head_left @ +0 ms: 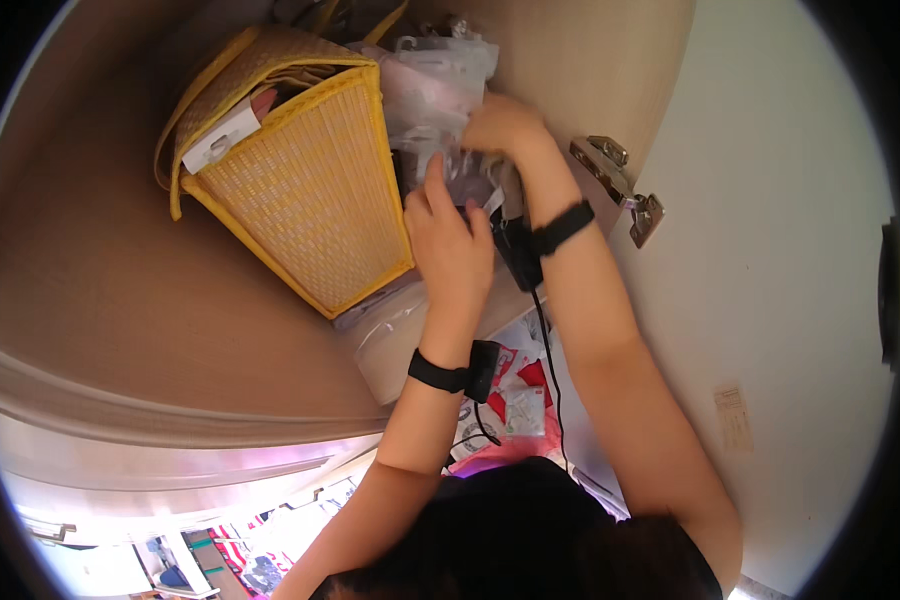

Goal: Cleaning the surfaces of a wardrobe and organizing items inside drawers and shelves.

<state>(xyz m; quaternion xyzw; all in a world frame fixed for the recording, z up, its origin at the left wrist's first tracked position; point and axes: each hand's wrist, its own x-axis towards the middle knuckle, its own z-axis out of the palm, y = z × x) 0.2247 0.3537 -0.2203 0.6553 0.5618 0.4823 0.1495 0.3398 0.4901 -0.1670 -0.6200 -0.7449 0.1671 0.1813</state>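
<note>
Overhead, a stack of clear plastic packets (440, 95) is being handled on a beige cupboard shelf (100, 280), just right of a yellow woven basket (305, 185).

Item 1: the left hand (450, 240) is being raised against the near side of the packets, fingers extended upward and touching the plastic; its grip is being kept wide, with nothing clasped. A black wrist strap (440, 373) is being worn below it.

Item 2: the right hand (500, 125) is being pressed onto the packets from the far right, fingers curled into the plastic; whether a packet is actually being pinched cannot be told. A black wrist strap (562, 228) with a trailing cable (550, 360) is being worn.

Item 3: a white tag (220, 138) is being carried on the basket's near-left rim.

Item 4: metal hinges (620, 185) are being shown on the cupboard edge, right of the hands, beside a white door (770, 250).
</note>
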